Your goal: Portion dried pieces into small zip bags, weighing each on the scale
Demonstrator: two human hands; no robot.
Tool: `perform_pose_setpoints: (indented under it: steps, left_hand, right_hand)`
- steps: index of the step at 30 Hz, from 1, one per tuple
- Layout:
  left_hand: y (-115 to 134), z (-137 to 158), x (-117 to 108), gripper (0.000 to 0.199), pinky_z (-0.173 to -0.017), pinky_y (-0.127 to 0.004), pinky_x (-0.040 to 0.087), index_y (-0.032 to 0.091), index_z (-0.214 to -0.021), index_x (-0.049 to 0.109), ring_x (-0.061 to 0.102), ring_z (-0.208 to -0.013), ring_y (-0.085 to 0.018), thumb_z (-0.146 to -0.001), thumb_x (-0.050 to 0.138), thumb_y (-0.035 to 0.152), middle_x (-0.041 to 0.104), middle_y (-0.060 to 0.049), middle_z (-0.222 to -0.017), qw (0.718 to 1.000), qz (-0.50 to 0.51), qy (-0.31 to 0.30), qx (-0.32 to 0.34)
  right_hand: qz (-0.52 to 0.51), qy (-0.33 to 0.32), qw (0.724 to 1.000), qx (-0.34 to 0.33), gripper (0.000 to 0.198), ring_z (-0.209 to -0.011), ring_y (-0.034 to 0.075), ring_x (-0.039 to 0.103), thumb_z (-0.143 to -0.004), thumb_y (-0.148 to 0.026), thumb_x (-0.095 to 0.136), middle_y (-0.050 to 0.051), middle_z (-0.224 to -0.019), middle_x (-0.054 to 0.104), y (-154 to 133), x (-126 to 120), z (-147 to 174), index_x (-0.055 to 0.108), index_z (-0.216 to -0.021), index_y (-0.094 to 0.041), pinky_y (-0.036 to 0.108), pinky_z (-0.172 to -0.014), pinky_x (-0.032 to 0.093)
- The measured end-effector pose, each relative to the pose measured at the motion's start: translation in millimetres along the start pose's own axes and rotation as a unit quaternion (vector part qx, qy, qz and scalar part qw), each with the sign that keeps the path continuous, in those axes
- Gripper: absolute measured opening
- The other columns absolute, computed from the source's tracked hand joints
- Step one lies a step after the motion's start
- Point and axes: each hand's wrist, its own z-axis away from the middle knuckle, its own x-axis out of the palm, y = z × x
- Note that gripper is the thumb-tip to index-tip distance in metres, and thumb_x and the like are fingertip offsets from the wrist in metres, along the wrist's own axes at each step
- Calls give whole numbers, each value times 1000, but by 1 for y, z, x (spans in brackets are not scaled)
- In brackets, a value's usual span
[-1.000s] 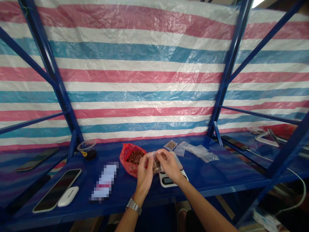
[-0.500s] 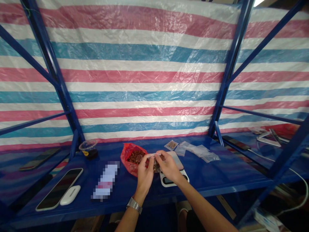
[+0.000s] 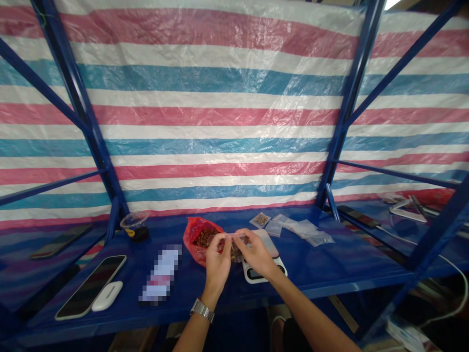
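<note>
Between my hands is a small clear plastic zip bag (image 3: 236, 254) with brown bits inside, pinched along its top edge. My left hand (image 3: 219, 256), with a metal watch on its wrist, grips the left side of that edge. On the other side, my right hand (image 3: 255, 251) pinches it with thumb and fingers. A red plastic bag (image 3: 194, 249) of brown pellets lies open just beyond my left hand. Partly behind my right hand stands a white kitchen scale (image 3: 256, 278); the wrist and hand cover much of it.
Behind the scale lie a filled small bag (image 3: 261, 219) and several flat clear bags (image 3: 308, 230). To the left are a phone (image 3: 91, 287), a white earbud case (image 3: 107, 296), a blurred-out screen (image 3: 161, 275) and a plastic cup with dark liquid (image 3: 136, 228). Blue metal posts (image 3: 344, 122) frame the shelf.
My left hand has shifted slightly left along the bag's top edge. My right hand stays nearly in place, and the items on the shelf are unmoved.
</note>
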Motion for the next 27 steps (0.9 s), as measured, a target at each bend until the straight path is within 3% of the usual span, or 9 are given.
perform_pose_setpoints:
  steps: [7, 12, 18, 22, 27]
  left_hand:
    - [3, -2, -9, 25, -84, -33, 52, 18, -81, 75, 70, -86, -23, -87, 69, 42, 76, -7, -86, 999, -31, 8, 12]
    - [6, -3, -12, 30, -84, -34, 53, 18, -89, 78, 71, -89, -25, -91, 63, 44, 78, -8, -91, 1000, -14, 22, -1]
    - [2, 0, -7, 25, -73, -32, 51, 19, -78, 66, 66, -76, -21, -93, 56, 36, 71, -5, -78, 995, -73, 69, 17]
    - [5, 1, -3, 27, -80, -32, 51, 19, -90, 67, 67, -85, -22, -95, 57, 44, 72, -5, -88, 996, -58, 54, 33]
    - [6, -2, -9, 22, -77, -31, 53, 19, -84, 68, 68, -81, -21, -87, 66, 41, 72, -5, -84, 998, -47, 45, 20]
  right_hand:
    - [8, 14, 1000, 7, 27, -82, 20, 67, -89, -45, 66, 4, -87, 75, 0, -1, -1, 74, -89, -19, 31, -79, 51]
    - [-26, 27, 999, 34, 27, -83, 22, 70, -83, -45, 71, 6, -87, 78, -1, -5, -5, 78, -86, -19, 32, -79, 52]
    - [11, 58, 998, 20, 18, -80, 23, 70, -81, -35, 70, 5, -81, 79, -1, 6, -1, 78, -75, -21, 33, -79, 52]
    - [10, 108, 994, 13, 21, -80, 24, 71, -84, -37, 66, 6, -83, 79, -3, 11, -1, 79, -81, -21, 33, -77, 52]
    - [-21, 57, 998, 14, 25, -84, 23, 72, -84, -43, 67, 7, -89, 79, -3, 6, -3, 78, -87, -20, 33, -78, 54]
